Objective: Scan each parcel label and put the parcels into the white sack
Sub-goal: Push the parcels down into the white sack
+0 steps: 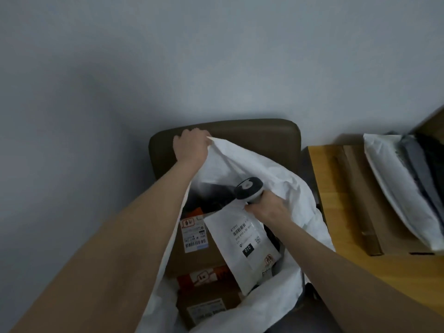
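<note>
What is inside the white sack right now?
Inside the white sack: a white mailer, under the right hand gripping the scanner, lies over labelled cardboard boxes. The left hand holds the rim open. Anything beneath them is covered.

A: Views on record?
B: One. Head-worn, wide-angle; faces forward and steeply down along both forearms.
A: Range?
B: Near: left hand (191, 146) and right hand (269, 207) at arm's length, mid-frame, at the sack (252, 164) mouth.
A: Frame limits?
B: Upper half: wall (168, 56). Behind the sack: chair (264, 133). Right edge: desk (336, 236) corner.
</note>
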